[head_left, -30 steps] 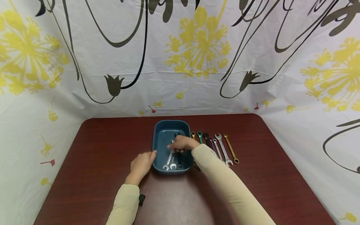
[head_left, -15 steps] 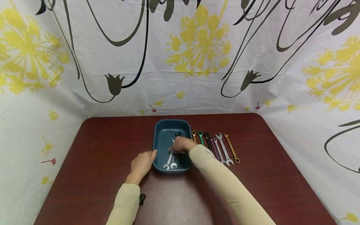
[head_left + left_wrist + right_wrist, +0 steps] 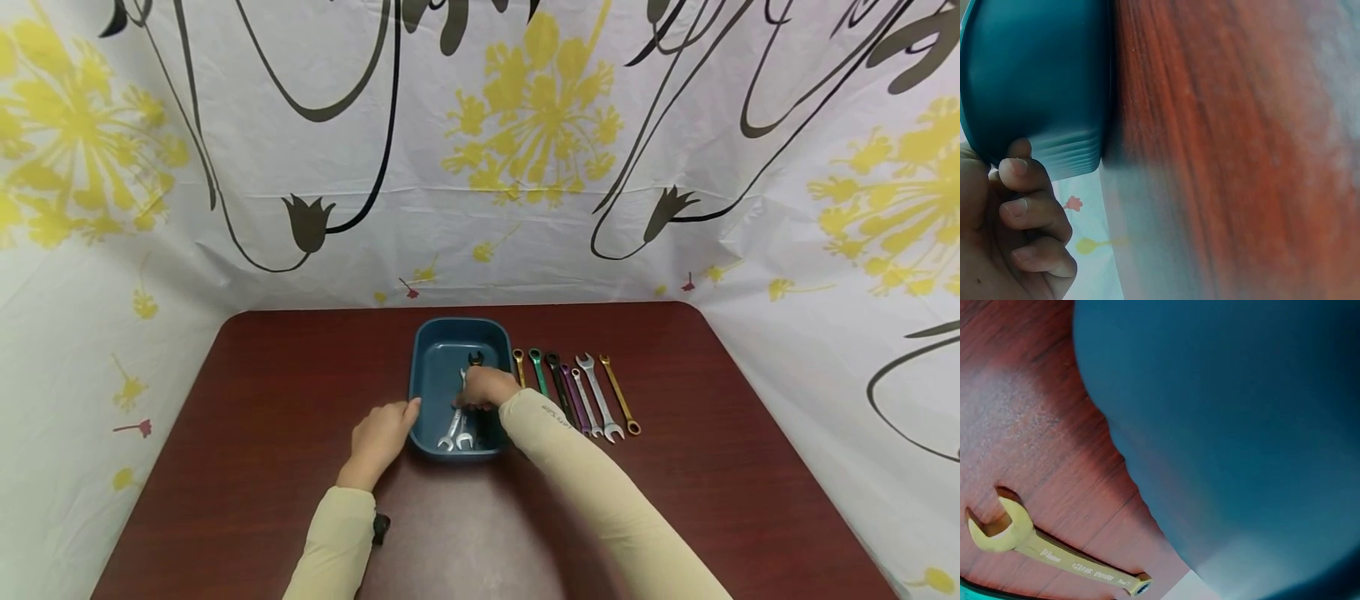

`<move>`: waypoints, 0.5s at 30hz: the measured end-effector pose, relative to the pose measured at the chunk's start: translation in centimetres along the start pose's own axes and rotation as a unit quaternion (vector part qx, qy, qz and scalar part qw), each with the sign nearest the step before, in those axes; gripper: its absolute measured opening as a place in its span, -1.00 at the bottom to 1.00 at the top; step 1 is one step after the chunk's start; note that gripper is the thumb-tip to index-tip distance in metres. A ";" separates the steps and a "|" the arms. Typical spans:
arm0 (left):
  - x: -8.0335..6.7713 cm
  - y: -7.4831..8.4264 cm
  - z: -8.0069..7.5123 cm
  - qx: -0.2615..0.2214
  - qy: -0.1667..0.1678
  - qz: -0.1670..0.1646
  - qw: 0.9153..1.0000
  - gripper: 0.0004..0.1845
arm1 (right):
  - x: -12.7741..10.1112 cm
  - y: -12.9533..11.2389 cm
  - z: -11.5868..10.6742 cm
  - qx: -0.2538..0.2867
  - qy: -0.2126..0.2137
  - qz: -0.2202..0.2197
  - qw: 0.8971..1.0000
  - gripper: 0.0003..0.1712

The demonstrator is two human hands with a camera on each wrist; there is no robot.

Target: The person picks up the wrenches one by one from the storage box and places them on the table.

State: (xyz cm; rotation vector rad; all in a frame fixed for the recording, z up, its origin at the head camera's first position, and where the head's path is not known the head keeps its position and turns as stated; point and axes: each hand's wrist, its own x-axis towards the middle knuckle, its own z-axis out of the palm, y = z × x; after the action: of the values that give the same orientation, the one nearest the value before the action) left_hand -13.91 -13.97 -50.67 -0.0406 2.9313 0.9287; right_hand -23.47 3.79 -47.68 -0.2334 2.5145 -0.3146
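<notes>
Much of the room is being filled by pale flowered cloth, hanging behind a dark red worktop. Two cream sleeves are stretching across it. A blue tray is sitting towards the far edge. At its left side, the left hand is pinching the rim, thumb over the edge, fingers curling outside. The right hand is dipping into the tray; I can't tell whether it's gripping anything, as its fingertips aren't showing. Inside, two silver wrenches and a black wrench are lying roughly lengthwise, partly hidden under that hand. Just right of the tray, more wrenches are lying in a row, a gold wrench coming nearest.

For doing this well, I'm thinking the left hand should be steadying the tray while the right is handling one wrench at a time by its middle, moving gently so its open end isn't catching a neighbour.
</notes>
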 end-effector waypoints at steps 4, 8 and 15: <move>-0.1 0.0 -0.1 -0.001 0.000 -0.001 1.000 -0.46 | 0.2 0.0 0.1 0.014 -0.003 -0.004 1.000 -0.49; -0.1 0.0 -0.1 0.002 0.002 0.000 1.000 -0.47 | 0.3 0.0 0.1 0.039 -0.011 -0.014 0.999 -0.49; -0.1 0.0 -0.1 0.008 0.009 0.002 1.000 -0.48 | 0.3 -0.1 0.1 0.077 -0.001 -0.019 0.997 -0.56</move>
State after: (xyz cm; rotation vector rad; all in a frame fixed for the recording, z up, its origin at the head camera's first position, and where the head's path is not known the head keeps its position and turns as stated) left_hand -13.85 -14.02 -50.58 -0.0420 2.9559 0.9100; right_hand -23.65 3.63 -47.96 -0.2193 2.4711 -0.5205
